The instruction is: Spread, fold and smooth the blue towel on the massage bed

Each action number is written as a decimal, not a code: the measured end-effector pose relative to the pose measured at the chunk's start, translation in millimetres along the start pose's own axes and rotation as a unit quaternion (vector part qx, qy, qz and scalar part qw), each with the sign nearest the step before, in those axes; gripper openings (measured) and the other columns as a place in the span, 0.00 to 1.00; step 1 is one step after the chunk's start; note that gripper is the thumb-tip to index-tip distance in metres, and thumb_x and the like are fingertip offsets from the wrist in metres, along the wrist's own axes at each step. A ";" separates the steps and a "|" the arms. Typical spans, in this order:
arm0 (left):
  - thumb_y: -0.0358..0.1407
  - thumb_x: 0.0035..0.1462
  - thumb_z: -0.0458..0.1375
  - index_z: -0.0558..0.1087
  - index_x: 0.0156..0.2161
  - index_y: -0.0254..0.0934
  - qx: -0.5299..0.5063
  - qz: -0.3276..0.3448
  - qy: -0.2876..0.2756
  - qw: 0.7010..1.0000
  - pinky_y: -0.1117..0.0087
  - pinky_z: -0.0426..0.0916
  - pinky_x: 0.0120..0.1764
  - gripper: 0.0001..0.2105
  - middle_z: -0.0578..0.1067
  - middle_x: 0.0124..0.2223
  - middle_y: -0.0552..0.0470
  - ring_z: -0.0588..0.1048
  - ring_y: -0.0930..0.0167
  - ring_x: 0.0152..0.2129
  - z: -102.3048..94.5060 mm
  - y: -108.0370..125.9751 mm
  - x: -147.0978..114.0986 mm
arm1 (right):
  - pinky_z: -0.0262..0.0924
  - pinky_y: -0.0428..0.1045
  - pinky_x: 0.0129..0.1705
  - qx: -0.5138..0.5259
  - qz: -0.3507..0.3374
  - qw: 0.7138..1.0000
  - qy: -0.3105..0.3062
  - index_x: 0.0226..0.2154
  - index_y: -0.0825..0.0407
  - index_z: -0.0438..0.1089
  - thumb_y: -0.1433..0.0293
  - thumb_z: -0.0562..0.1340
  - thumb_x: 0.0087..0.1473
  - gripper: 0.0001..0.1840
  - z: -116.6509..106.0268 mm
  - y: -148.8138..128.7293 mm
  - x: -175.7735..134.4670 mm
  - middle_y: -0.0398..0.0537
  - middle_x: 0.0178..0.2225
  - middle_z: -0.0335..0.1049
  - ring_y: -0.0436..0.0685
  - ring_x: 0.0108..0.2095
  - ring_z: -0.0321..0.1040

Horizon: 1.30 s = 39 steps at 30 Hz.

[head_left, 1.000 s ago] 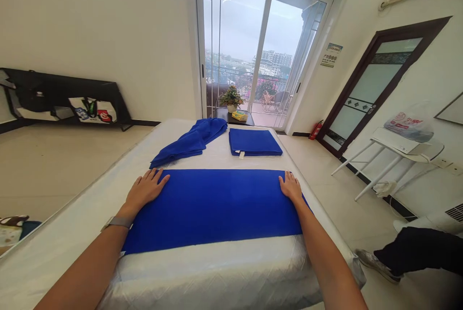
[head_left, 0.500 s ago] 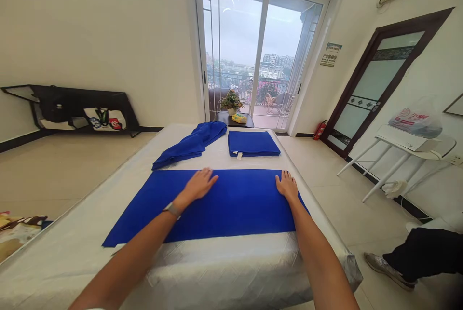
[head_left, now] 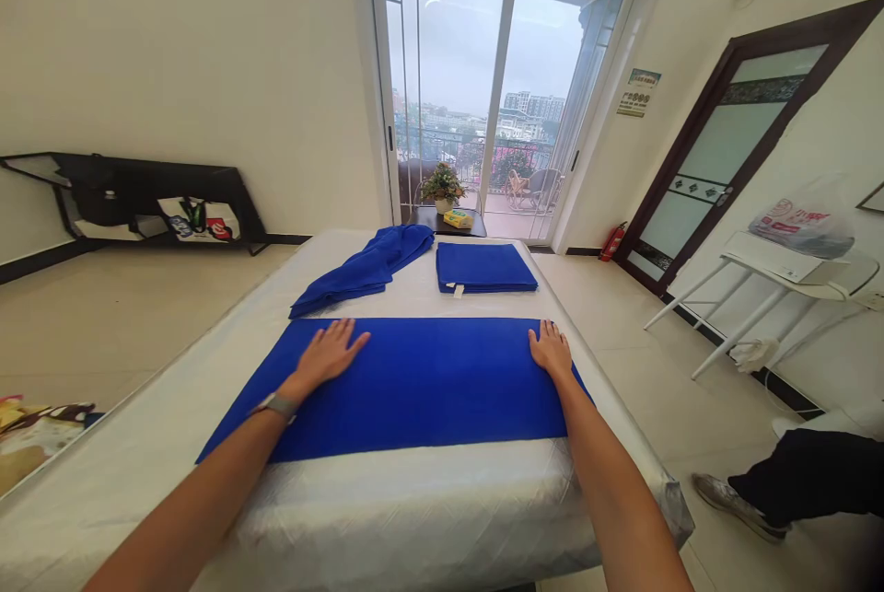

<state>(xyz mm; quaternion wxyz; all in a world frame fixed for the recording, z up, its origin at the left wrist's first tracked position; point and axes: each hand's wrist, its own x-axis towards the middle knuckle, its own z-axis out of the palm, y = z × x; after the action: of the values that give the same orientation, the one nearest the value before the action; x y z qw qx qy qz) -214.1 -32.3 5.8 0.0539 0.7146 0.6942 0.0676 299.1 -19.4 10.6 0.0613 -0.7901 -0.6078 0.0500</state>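
Observation:
A blue cloth (head_left: pixel 428 394) lies smooth and flat across the near part of the plastic-covered mattress (head_left: pixel 414 500). My left hand (head_left: pixel 330 353) rests open on its left half, fingers stretched toward the far edge. Near the far right corner, my right hand (head_left: pixel 551 348) lies flat on the same cloth, fingers pointing away. Beyond the cloth sits a neatly folded blue stack (head_left: pixel 485 267) with a small white tag at its front. To the left of that stack is a crumpled blue cloth (head_left: pixel 366 270).
At the far end of the mattress stands a small dark table with a potted plant (head_left: pixel 443 185) and a yellow pack (head_left: pixel 458 218). On the right are a white chair holding a plastic bag (head_left: pixel 801 222), and a person's leg and shoe (head_left: pixel 738 504). A black rack (head_left: pixel 158 201) lies along the left wall.
My left hand has slid left across the cloth, away from its middle. My right hand stays at the far right corner. The cloths have not visibly moved.

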 end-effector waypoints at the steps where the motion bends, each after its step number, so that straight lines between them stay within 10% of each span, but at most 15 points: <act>1: 0.60 0.63 0.32 0.48 0.71 0.27 0.007 -0.024 0.003 1.000 0.50 0.42 0.68 0.43 0.48 0.73 0.39 0.45 0.57 0.70 -3.9 -23.2 -2.8 | 0.27 0.55 0.70 -0.001 0.001 1.000 -0.002 0.71 0.60 0.41 0.53 0.36 0.67 0.39 0.1 -0.3 -0.1 0.51 0.73 0.36 0.57 0.72 0.32; 5: 0.61 0.62 0.32 0.47 0.71 0.26 0.002 -0.086 0.016 0.996 0.50 0.44 0.68 0.45 0.48 0.73 0.36 0.47 0.56 0.70 -12.9 -78.9 -12.9 | 0.29 0.55 0.70 -0.014 0.006 1.000 -0.002 0.71 0.60 0.41 0.54 0.36 0.67 0.39 -2.0 -2.5 -2.1 0.51 0.73 0.36 0.58 0.72 0.33; 11: 0.63 0.61 0.34 0.48 0.71 0.26 -0.017 -0.094 0.034 0.995 0.52 0.42 0.68 0.46 0.48 0.73 0.37 0.47 0.57 0.70 -14.5 -73.6 -17.3 | 0.22 0.60 0.70 -0.086 -0.013 0.995 0.037 0.68 0.68 0.51 0.64 0.41 0.65 0.36 -22.3 -23.6 -11.5 0.63 0.70 0.46 0.64 0.72 0.34; 21: 0.62 0.62 0.34 0.49 0.71 0.28 -0.021 -0.096 0.043 0.994 0.52 0.44 0.68 0.44 0.49 0.73 0.38 0.48 0.58 0.70 -11.1 -74.5 -14.4 | 0.26 0.55 0.70 0.015 -0.240 0.970 -0.043 0.71 0.62 0.43 0.54 0.36 0.68 0.39 -2.3 -183.9 -81.9 0.54 0.72 0.37 0.58 0.72 0.32; 25: 0.62 0.62 0.34 0.49 0.71 0.27 -0.023 -0.093 0.044 0.994 0.52 0.44 0.68 0.44 0.49 0.73 0.38 0.48 0.58 0.70 -10.5 -74.4 -15.5 | 0.23 0.55 0.71 0.032 -0.253 0.964 -0.078 0.72 0.61 0.38 0.50 0.34 0.67 0.42 10.6 -204.5 -92.6 0.52 0.73 0.32 0.56 0.72 0.27; 30: 0.62 0.62 0.34 0.49 0.71 0.28 -0.027 -0.090 0.042 0.995 0.52 0.43 0.68 0.44 0.49 0.73 0.39 0.48 0.58 0.70 -12.2 -74.4 -16.6 | 0.23 0.56 0.71 0.005 -0.220 0.972 -0.079 0.72 0.58 0.37 0.49 0.34 0.67 0.41 11.7 -163.0 -87.9 0.50 0.73 0.32 0.55 0.72 0.27; 39: 0.61 0.62 0.34 0.50 0.70 0.27 -0.020 -0.085 0.058 0.994 0.51 0.44 0.68 0.44 0.51 0.72 0.39 0.49 0.57 0.70 -5.6 -77.8 -15.2 | 0.28 0.56 0.71 -0.054 -0.022 0.997 -0.042 0.72 0.60 0.36 0.52 0.36 0.68 0.41 -5.8 3.7 -62.0 0.51 0.73 0.33 0.57 0.72 0.29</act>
<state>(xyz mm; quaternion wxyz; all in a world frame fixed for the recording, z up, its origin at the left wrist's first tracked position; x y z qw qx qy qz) -292.1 -45.2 -2.2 0.0332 0.6467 0.7528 0.1181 287.7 -80.4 16.0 -0.0062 -0.7758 -0.6290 0.0492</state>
